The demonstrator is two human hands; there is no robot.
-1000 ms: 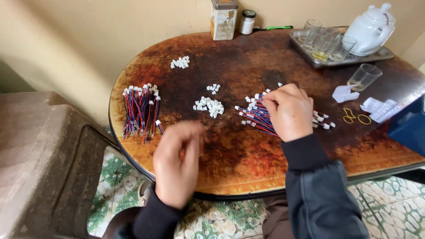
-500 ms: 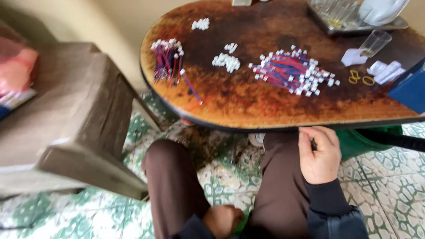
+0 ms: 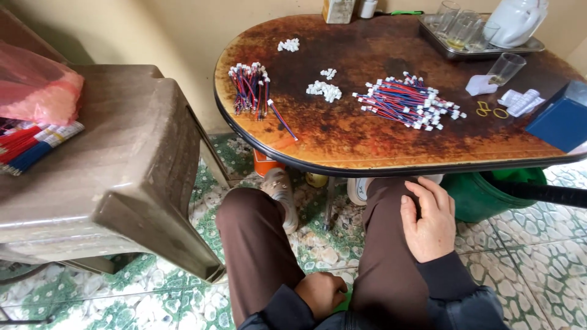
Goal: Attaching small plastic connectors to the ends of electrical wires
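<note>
At the far left a pink plastic bag (image 3: 36, 91) sits on a brown plastic stool (image 3: 131, 165), with a bundle of red and blue wires (image 3: 27, 146) lying just beside the bag. The stool stands near the desk (image 3: 367, 143), an oval one with a worn rust-brown top and a dark rim.

On the desk's left part lies a tight bunch of red and blue wires with white connectors (image 3: 251, 88), one strand trailing toward the near edge. Beyond it, toward the wall, is a small heap of white connectors (image 3: 288, 44), and toward the middle a larger heap of loose connectors (image 3: 324, 90).

My left hand (image 3: 321, 293) is low down between my knees, fingers curled into a loose fist; I cannot tell whether it holds anything. Green patterned floor tiles (image 3: 318, 241) show beneath my legs.

Further right on the desk, a spread pile of wires with connectors (image 3: 408, 101) lies well apart from both hands. My right hand (image 3: 431, 220) rests flat on my right thigh below the desk edge, fingers open and holding nothing.

At the back right, a metal tray (image 3: 532, 46) carries glasses and a white teapot (image 3: 516, 18). In front of it a single glass (image 3: 504, 67) stands on the desk, with two yellow rubber bands (image 3: 492, 112) and a blue box (image 3: 559, 122) at the right edge. A green bucket (image 3: 489, 195) sits on the floor under the desk.
</note>
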